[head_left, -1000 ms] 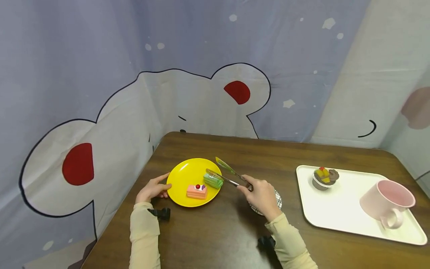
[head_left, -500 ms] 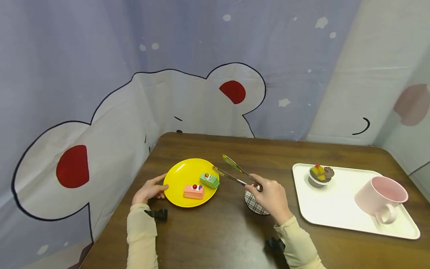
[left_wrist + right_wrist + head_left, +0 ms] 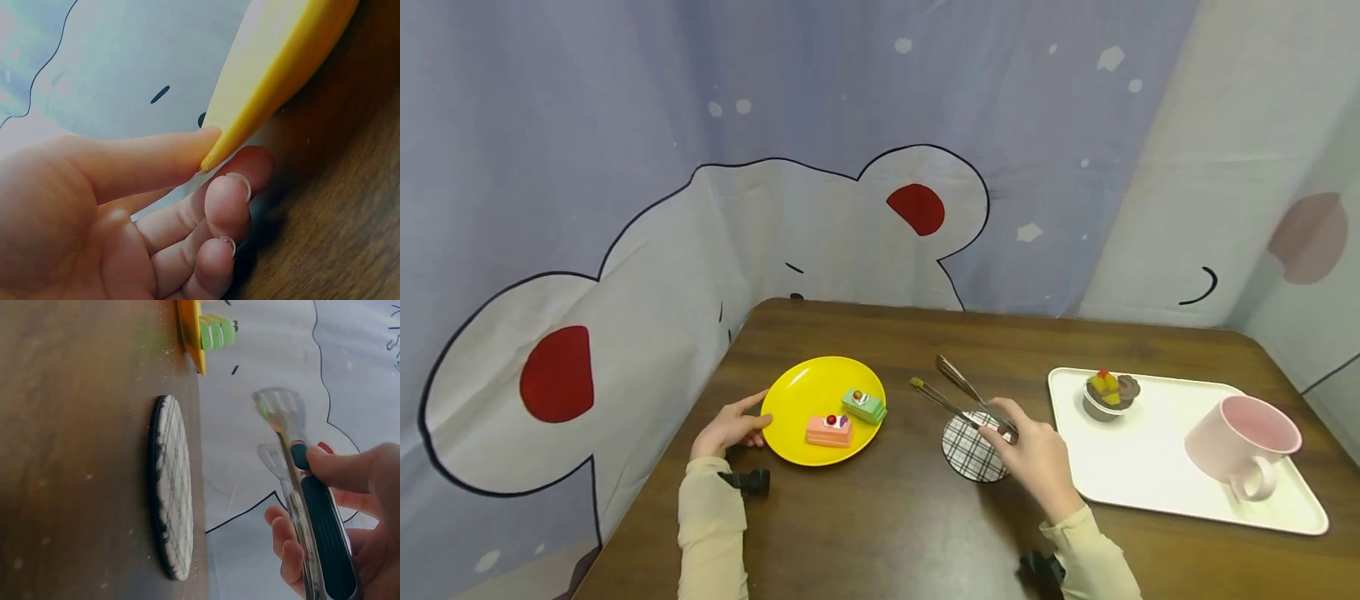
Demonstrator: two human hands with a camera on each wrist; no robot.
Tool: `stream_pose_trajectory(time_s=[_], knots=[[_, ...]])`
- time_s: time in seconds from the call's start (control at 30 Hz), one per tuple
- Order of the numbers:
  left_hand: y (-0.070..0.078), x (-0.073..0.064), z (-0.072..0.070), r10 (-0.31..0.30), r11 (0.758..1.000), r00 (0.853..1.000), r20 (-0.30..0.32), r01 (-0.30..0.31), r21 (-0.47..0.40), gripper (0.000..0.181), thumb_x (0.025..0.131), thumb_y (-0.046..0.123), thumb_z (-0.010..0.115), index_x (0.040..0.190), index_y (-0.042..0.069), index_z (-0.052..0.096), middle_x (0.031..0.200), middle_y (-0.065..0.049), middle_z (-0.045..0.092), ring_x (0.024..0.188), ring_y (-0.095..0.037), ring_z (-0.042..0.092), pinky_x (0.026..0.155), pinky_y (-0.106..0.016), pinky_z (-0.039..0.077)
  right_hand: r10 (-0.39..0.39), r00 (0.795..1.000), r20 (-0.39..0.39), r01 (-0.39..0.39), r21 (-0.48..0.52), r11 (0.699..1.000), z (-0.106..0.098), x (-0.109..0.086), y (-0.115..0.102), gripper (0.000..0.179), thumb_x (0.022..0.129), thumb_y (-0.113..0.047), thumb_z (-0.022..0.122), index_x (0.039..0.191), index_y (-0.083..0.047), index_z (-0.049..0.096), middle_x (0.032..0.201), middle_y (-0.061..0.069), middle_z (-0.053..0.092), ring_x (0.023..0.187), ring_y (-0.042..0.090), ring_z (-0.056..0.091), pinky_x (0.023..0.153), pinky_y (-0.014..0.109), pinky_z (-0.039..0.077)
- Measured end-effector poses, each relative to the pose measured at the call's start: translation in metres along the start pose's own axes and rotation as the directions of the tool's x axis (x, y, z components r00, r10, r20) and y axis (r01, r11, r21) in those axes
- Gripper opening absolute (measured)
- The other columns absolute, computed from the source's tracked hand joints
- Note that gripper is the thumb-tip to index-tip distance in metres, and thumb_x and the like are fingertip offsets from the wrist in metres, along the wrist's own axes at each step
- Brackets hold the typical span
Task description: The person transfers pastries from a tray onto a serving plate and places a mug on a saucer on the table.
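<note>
My left hand (image 3: 727, 429) pinches the left rim of a yellow plate (image 3: 797, 400), thumb on top and fingers beneath, as the left wrist view shows. On the plate lie a pink cake slice (image 3: 828, 432) with a red berry and a green cake slice (image 3: 863, 406) at its right side. In my right hand (image 3: 1033, 454) is a pair of metal tongs (image 3: 325, 531) with dark green grips. The tongs' tips stand apart with nothing between them, right of the plate. Below that hand is a round plaid coaster (image 3: 966, 450), partly covered by the hand and tongs.
A white tray (image 3: 1138, 475) lies at the right, holding a fruit-topped chocolate cupcake (image 3: 1105, 398) and a pink mug (image 3: 1232, 446). The brown wooden table (image 3: 880, 517) is backed by a printed curtain (image 3: 820, 83).
The tongs have let go of the green cake slice, leaving it on the plate. My right hand has drawn back to the right with them. The left hand keeps its hold on the plate.
</note>
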State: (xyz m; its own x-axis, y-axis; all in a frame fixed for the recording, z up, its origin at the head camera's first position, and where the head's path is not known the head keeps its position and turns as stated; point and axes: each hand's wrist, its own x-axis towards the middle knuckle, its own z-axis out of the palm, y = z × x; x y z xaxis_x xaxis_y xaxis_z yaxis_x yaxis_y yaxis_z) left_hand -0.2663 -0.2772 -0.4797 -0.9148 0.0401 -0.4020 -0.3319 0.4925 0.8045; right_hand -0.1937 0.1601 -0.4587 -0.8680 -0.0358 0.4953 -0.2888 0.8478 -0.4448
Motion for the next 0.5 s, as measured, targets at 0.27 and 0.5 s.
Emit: stream_pose_trajectory(time_s=[0.27, 0.5], knots=[[-0.003, -0.002, 0.002, -0.015, 1.0, 1.0, -0.003, 0.015, -0.004, 0.066, 0.096, 0.021, 0.059, 0.152, 0.005, 0.027, 0.064, 0.001, 0.057, 0.057, -0.012, 0.055, 0.061, -0.023, 0.046, 0.019, 1.0, -0.021, -0.02, -0.036, 0.999, -0.003, -0.013, 0.012, 0.019, 0.078, -0.023, 0.08, 0.092, -0.013, 0.07, 0.052, -0.003, 0.052, 0.047, 0.005, 0.031, 0.045, 0.024, 0.027], [0.0, -0.001, 0.0, -0.003, 1.0, 1.0, 0.007, 0.003, 0.012, 0.067, 0.097, 0.021, 0.058, 0.153, 0.004, 0.025, 0.064, 0.001, 0.057, 0.058, -0.012, 0.055, 0.062, -0.024, 0.046, 0.078, 0.997, 0.018, -0.077, -0.038, 0.996, -0.011, -0.017, 0.024, 0.013, 0.077, -0.025, 0.08, 0.079, -0.013, 0.076, 0.071, 0.002, 0.072, 0.056, 0.015, 0.058, 0.053, 0.034, 0.042]])
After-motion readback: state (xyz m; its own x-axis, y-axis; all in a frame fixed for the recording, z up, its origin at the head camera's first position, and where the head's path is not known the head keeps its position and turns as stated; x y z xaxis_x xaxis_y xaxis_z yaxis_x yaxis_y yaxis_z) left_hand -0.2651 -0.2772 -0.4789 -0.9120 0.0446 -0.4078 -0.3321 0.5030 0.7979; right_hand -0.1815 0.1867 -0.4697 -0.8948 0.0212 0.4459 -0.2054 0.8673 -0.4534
